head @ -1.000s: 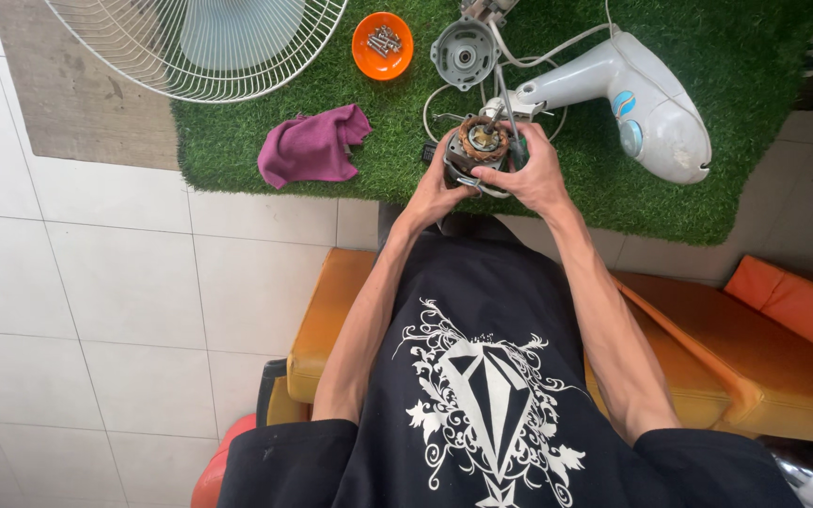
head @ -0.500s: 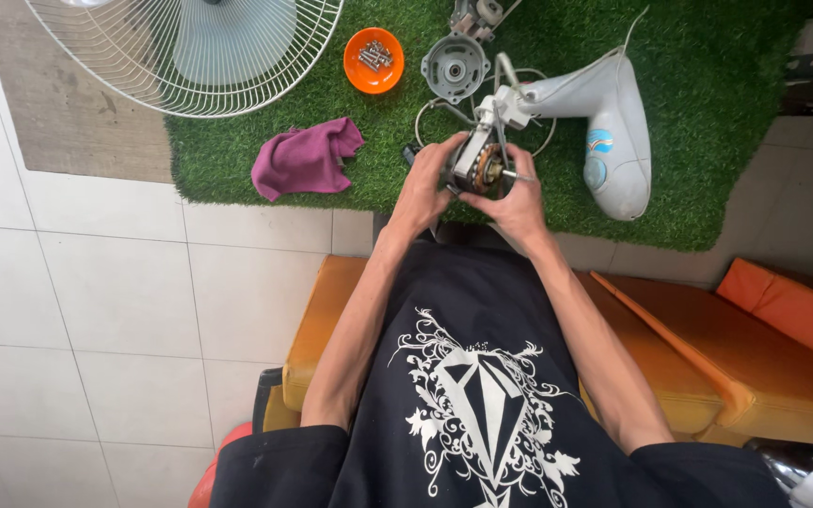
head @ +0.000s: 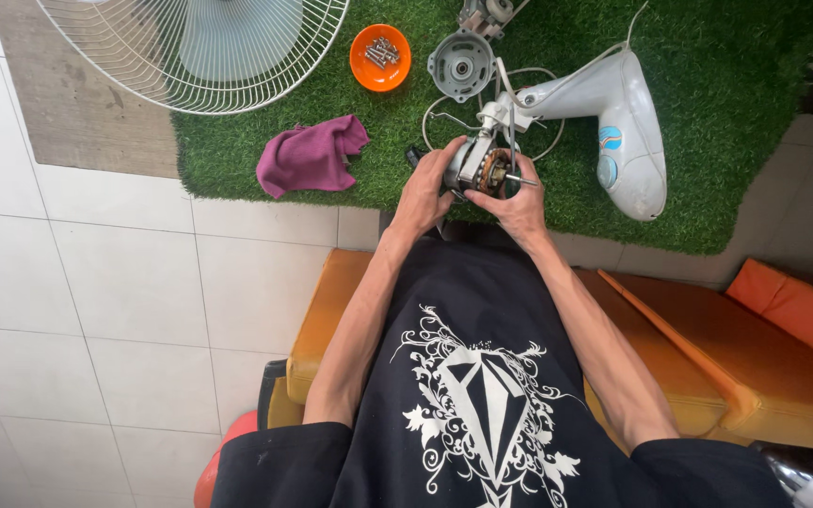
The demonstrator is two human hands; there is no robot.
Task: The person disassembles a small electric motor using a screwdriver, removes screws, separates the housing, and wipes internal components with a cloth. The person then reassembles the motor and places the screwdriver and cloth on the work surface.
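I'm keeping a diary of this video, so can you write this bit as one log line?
left hand: grips fan motor | right hand: grips same motor | fan body: on green mat | purple cloth, orange screw bowl: nearby

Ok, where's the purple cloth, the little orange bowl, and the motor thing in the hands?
purple cloth [head: 310, 156]: head view, middle of the crumpled fabric.
orange bowl [head: 365, 71]: head view, bare lower left of its inside.
fan motor [head: 484, 169]: head view, exposed windings between both hands.

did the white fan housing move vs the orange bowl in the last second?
Yes. The white fan housing has swung from lying slantwise to nearly upright, its near end closer to the orange bowl.
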